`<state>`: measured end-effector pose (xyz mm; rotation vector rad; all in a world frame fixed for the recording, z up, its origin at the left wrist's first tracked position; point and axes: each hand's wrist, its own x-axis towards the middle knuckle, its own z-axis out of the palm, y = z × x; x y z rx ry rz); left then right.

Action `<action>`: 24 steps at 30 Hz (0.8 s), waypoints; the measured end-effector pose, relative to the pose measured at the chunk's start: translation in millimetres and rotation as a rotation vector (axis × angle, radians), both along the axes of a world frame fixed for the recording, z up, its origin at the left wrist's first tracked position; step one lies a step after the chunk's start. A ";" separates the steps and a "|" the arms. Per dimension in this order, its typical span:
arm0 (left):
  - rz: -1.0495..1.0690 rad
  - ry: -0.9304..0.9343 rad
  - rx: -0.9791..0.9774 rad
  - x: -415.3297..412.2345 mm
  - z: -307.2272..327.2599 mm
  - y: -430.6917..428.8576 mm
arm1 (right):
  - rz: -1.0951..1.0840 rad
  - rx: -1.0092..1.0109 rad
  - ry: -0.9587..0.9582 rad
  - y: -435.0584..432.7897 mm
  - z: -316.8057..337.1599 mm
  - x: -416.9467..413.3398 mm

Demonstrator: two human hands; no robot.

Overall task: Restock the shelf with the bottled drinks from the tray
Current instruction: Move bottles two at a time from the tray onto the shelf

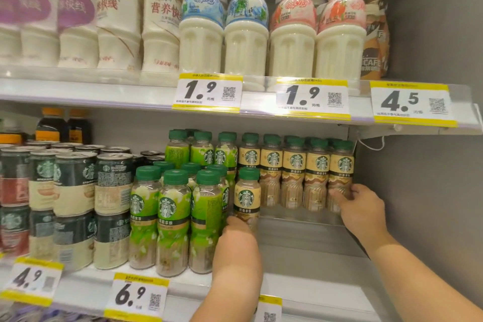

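Observation:
On the middle shelf [300, 256] stand green-capped coffee bottles. A cream-labelled bottle [247, 197] stands forward of the others, and my left hand [239, 236] grips its lower part. Behind it a row of cream-labelled bottles [296, 172] runs to the right wall. My right hand [362, 208] holds the lower part of the rightmost bottle [341, 168] of that row, fingers curled on it. Green-labelled bottles [173, 217] fill the front just left of my left hand. No tray is in view.
Stacked coffee cans [73, 191] occupy the left of the middle shelf. White milk-drink bottles [247, 31] line the upper shelf above yellow price tags [312, 98]. A grey side wall [431, 165] closes the shelf on the right. Bare shelf floor lies in front of the cream row.

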<state>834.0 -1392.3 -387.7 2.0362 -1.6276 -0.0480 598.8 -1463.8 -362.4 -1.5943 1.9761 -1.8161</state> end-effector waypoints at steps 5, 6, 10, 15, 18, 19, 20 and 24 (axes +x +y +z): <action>-0.006 0.034 0.015 0.4 -1.8 -1.6 | -0.015 -0.023 0.024 1.3 -1.5 2.3; -0.009 0.036 0.020 0.5 -1.1 -0.3 | -0.014 -0.018 0.022 2.0 -1.1 2.8; -0.042 0.059 0.029 4.4 3.3 6.6 | 0.020 0.106 0.023 13.9 3.5 7.4; -0.140 -0.035 0.044 7.5 7.9 20.7 | -0.028 0.277 0.077 50.2 10.7 6.4; -0.235 -0.136 -0.019 16.7 4.7 33.1 | -0.042 0.360 0.187 72.6 13.6 9.1; -0.269 -0.176 -0.054 22.8 4.1 38.9 | -0.034 0.388 0.228 80.8 14.0 10.9; -0.317 -0.208 -0.093 29.9 3.2 44.5 | -0.030 0.414 0.291 89.3 13.7 12.6; -0.586 -0.256 -0.165 63.8 0.5 59.7 | -0.067 0.480 0.682 127.1 7.2 22.3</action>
